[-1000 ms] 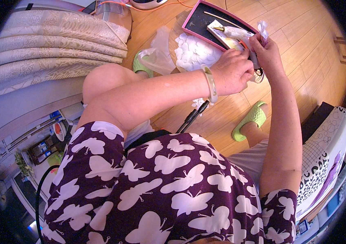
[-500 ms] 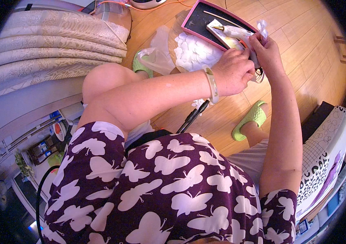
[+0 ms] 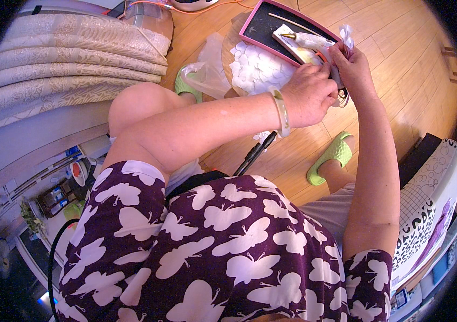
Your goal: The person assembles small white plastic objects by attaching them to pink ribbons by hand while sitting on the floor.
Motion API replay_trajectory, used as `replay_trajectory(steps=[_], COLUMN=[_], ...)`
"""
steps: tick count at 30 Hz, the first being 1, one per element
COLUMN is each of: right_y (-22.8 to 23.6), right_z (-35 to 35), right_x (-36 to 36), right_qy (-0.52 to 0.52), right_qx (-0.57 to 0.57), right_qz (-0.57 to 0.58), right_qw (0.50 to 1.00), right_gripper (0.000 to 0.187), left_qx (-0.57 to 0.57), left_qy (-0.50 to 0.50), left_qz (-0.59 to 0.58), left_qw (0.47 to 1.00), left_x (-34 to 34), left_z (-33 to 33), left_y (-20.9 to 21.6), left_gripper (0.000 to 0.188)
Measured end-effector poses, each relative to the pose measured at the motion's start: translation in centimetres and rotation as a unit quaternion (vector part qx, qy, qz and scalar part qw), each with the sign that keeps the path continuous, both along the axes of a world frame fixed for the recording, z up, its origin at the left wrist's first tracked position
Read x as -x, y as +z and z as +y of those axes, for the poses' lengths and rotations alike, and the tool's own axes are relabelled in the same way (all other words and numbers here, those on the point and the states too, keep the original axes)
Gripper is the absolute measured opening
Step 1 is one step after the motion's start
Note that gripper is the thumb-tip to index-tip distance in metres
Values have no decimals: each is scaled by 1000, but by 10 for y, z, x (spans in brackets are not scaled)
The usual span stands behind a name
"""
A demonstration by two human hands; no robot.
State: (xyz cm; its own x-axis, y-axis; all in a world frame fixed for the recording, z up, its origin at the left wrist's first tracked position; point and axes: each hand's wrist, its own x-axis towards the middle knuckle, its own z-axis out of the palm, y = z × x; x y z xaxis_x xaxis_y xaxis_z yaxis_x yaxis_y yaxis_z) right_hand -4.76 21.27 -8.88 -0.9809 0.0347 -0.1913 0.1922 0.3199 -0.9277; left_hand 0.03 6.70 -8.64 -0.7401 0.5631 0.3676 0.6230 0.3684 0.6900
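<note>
Far L: pale patterned fabric (image 3: 78, 64), outer edge lost in dark fisheye rim. Next, green slipper (image 3: 183, 80), partly covered by clear plastic bag (image 3: 212, 53). L forearm stretched across, bangle (image 3: 279, 110) at wrist; white pieces (image 3: 258, 67) piled just beyond. L hand (image 3: 308, 95): fingers curled, tips hidden, can't tell what's held. Pink-rimmed box (image 3: 257, 29) beyond, white brass-tipped tool (image 3: 312, 41) over it, one end blocked by hands. R hand (image 3: 353, 67) raised, thumb & fingers pinched narrow on whitish film (image 3: 346, 35), lower part hidden. 2nd slipper (image 3: 329, 160) below.
</note>
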Motion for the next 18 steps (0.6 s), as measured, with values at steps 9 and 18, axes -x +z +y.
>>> replay_trajectory(steps=[9, 18], right_y=[3, -1], right_z=[-3, 1], right_x=[-2, 0], right_qy=[0, 7], right_qx=[1, 4], right_qz=[1, 7], right_qw=[1000, 1000], right_gripper=[14, 15], left_qx=[11, 8], left_qy=[3, 7], left_qz=[-1, -9], left_qw=[1000, 1000], left_x=[-1, -2], left_z=[2, 0], left_y=[2, 5], left_gripper=[7, 6])
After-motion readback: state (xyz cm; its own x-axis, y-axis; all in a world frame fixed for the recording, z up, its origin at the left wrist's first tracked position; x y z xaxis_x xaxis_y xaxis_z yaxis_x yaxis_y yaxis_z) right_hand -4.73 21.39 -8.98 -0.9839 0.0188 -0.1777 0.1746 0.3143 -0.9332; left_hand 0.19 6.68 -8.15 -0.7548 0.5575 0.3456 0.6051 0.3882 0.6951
